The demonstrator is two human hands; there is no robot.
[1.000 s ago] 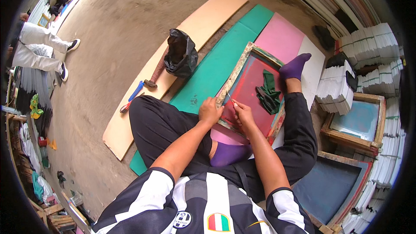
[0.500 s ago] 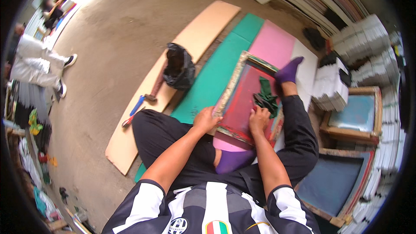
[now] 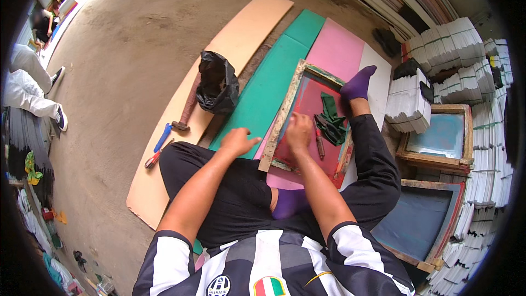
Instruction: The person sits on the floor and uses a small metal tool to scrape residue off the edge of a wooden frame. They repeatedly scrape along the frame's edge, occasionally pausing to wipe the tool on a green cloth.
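Observation:
A wooden screen frame [image 3: 282, 112] with a red, paint-stained mesh lies tilted across colored boards before me. My left hand [image 3: 239, 141] is off the frame's left side, thumb and fingers apart, nothing in it. Over the left part of the mesh is my right hand [image 3: 299, 132], its fingers loosely bent and partly hidden; no held thing shows. To its right, a slim red-handled tool [image 3: 320, 143] rests on the mesh. Beside that tool lies a crumpled dark green cloth [image 3: 330, 118].
At left on the peach board [image 3: 164, 181] lie a hammer [image 3: 187, 104], a blue-handled tool [image 3: 163, 137] and red-handled pliers [image 3: 153, 159]. A black plastic bag [image 3: 217, 85] stands beside them. Other screens [image 3: 441, 134] and white stacks [image 3: 408, 101] line the right. Another person's legs [image 3: 30, 93] show far left.
My left hand has let go of the frame and moved left. My right hand has moved left from the cloth, and the red-handled tool now shows on the mesh.

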